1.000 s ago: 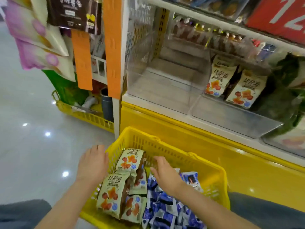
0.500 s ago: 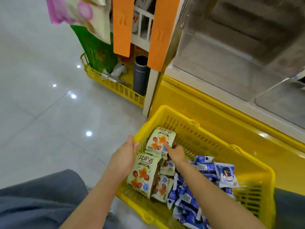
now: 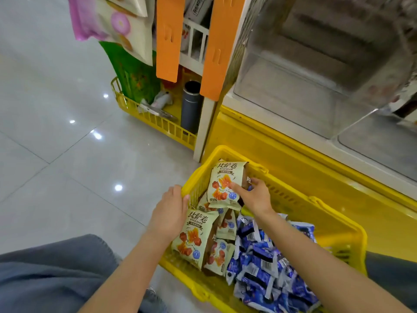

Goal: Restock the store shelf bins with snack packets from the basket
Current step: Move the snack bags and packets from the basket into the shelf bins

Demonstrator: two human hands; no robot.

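1. While the right hand (image 3: 255,196) pinches a cream foil snack packet with red-orange print (image 3: 224,184), thumb on its printed face and fingers behind it, that packet stands raised at the far-left corner of the yellow slotted plastic basket (image 3: 316,201), not yet clear of the rim.
2. The left hand (image 3: 170,214) holds the basket's left rim, fingers curled over the edge, apparently to steady it.
3. Just right of the left hand, and below the right hand, lie more cream packets (image 3: 194,237). Under the right forearm sits a heap of blue-and-white packets (image 3: 266,269).
4. Above and to the right of both hands, the clear plastic shelf bin (image 3: 293,91) shows no packets on its floor. The neighbouring clear bin (image 3: 379,152), farther right, looks bare too, though its far edge is blurred.
5. Restocking seems barely begun. One packet is in hand, none visibly sits in these two bins, and nearly the whole basket load is left to move.
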